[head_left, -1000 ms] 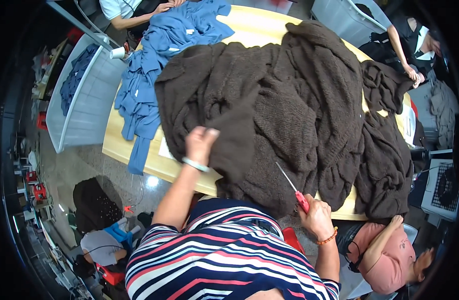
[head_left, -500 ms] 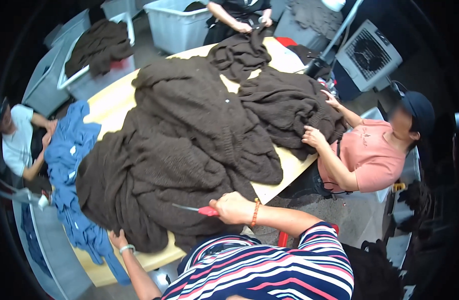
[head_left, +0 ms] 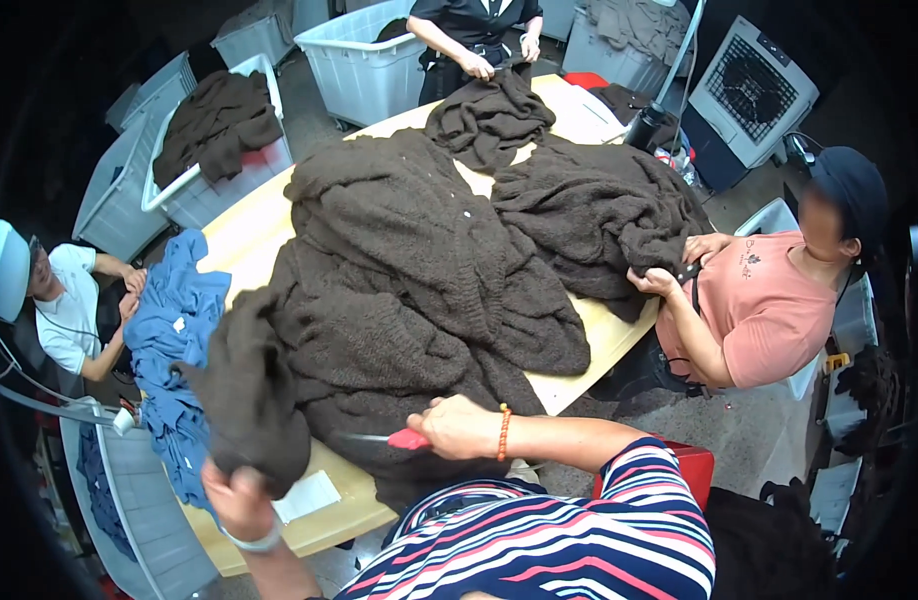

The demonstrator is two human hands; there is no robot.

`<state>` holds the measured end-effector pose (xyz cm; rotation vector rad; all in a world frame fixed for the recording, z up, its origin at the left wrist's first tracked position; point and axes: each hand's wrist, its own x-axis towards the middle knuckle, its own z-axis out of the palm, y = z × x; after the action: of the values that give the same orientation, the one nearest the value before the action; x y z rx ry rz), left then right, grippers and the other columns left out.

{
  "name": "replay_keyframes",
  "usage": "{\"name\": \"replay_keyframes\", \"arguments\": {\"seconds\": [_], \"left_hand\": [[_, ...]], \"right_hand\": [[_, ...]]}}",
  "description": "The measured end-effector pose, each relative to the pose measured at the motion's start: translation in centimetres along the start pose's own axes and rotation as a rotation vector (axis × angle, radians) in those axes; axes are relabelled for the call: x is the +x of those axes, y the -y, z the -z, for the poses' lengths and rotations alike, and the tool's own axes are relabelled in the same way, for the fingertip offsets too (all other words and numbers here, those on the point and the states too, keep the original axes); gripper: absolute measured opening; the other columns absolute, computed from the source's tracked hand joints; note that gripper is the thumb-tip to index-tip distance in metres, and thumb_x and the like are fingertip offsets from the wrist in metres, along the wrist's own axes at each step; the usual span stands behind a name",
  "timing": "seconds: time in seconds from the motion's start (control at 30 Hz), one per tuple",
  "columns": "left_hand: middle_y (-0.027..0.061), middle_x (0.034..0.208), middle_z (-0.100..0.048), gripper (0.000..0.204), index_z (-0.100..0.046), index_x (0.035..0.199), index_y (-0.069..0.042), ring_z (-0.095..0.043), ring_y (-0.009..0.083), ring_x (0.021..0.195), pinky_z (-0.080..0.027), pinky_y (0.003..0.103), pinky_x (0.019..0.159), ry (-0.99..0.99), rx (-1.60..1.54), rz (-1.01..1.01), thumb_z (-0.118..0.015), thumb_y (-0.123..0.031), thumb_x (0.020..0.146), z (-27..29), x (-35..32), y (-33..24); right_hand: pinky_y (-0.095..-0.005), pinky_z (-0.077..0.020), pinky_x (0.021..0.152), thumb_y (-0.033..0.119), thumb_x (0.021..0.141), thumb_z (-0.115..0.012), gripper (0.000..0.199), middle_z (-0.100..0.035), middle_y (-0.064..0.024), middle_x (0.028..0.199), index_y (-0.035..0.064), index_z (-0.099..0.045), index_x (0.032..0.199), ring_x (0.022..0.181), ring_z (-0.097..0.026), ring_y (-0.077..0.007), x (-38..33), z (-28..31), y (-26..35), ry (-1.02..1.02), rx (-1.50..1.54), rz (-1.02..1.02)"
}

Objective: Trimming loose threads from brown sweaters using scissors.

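My right hand (head_left: pixel 459 428) is closed round the red handle of a small tool (head_left: pixel 409 439) with a thin metal blade, held over the pile and pointing left. My left hand (head_left: pixel 241 503), smeared by motion, grips the lower end of a dark brown knit garment (head_left: pixel 254 410), raised and bunched at the pile's near left. The big pile of brown knitwear (head_left: pixel 399 260) covers the middle of the pale yellow table (head_left: pixel 354 505). A white sheet (head_left: pixel 307 496) lies beside my left hand. Blue garments (head_left: pixel 174 350) lie along the table's left edge.
At right, a person in pink (head_left: pixel 759 300) handles a brown knit heap (head_left: pixel 599 200). Another person (head_left: pixel 474 40) holds brown cloth at the far end; a third (head_left: pixel 74 310) works at the blue garments. Bins (head_left: pixel 359 65) stand behind the table, an air cooler (head_left: pixel 749 90) at far right.
My left hand has pulled up a brown garment at the pile's near left, baring the white sheet. My right hand with the tool has shifted slightly. The person in pink has drawn both hands closer together.
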<state>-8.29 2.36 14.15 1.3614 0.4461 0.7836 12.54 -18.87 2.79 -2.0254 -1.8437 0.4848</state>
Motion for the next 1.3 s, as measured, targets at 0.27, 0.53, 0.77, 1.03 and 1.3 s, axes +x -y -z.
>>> {"name": "replay_keyframes", "arguments": {"seconds": [0.27,0.53,0.77,1.03,1.3], "left_hand": [[0.0174,0.085,-0.067,0.009,-0.069,0.086,0.003,-0.066,0.0303,0.078,-0.051,0.04,0.072,1.263,-0.033,-0.003,-0.069,-0.001,0.078,-13.2,0.4,-0.9],[0.0145,0.077,-0.061,0.016,-0.067,0.083,0.002,-0.06,0.0309,0.069,-0.047,0.036,0.062,1.105,0.159,-0.327,-0.076,0.001,0.069,-22.9,3.6,1.1],[0.0166,0.112,-0.063,0.042,-0.063,0.116,-0.004,-0.056,0.0323,0.11,-0.044,0.039,0.096,0.896,0.169,-0.67,-0.074,-0.007,0.075,-35.6,9.5,7.4],[0.0251,0.145,-0.034,0.092,-0.035,0.144,-0.011,-0.021,0.0418,0.141,-0.018,0.06,0.111,0.598,1.45,-0.425,-0.082,-0.035,0.068,-32.0,17.6,24.2],[0.0076,0.09,-0.06,0.037,-0.064,0.112,-0.012,-0.057,0.0278,0.089,-0.043,0.043,0.078,0.644,1.433,-0.653,-0.059,-0.007,0.076,-24.9,20.0,26.6]], "right_hand": [[-0.0389,-0.0512,0.073,0.021,0.069,-0.07,0.032,-0.063,-0.0164,0.092,0.0017,-0.062,0.092,0.08,-0.062,-0.0359,2.7,0.5,-1.2,-0.48,0.422,0.419],[-0.0389,-0.0506,0.085,0.019,0.073,-0.07,0.04,-0.064,-0.0185,0.101,0.0018,-0.063,0.108,0.093,-0.063,-0.0356,-6.3,12.7,-12.8,-0.65,0.001,-0.507],[-0.0411,-0.0422,0.101,0.032,0.093,-0.053,0.042,-0.058,-0.019,0.127,0.0032,-0.058,0.124,0.119,-0.055,-0.0276,-21.2,24.8,-27.0,-0.906,-0.579,-0.836],[-0.0289,-0.048,0.046,0.019,0.089,-0.061,0.018,-0.061,-0.0063,0.063,0.0032,-0.056,0.096,0.051,-0.058,-0.0135,-19.2,20.8,-22.5,-0.899,0.495,-1.128],[-0.0477,-0.0487,0.088,0.027,0.088,-0.061,0.051,-0.065,-0.0258,0.104,0.0077,-0.048,0.132,0.099,-0.061,-0.0439,-15.9,13.6,-18.9,-0.615,0.089,-1.093]]}}
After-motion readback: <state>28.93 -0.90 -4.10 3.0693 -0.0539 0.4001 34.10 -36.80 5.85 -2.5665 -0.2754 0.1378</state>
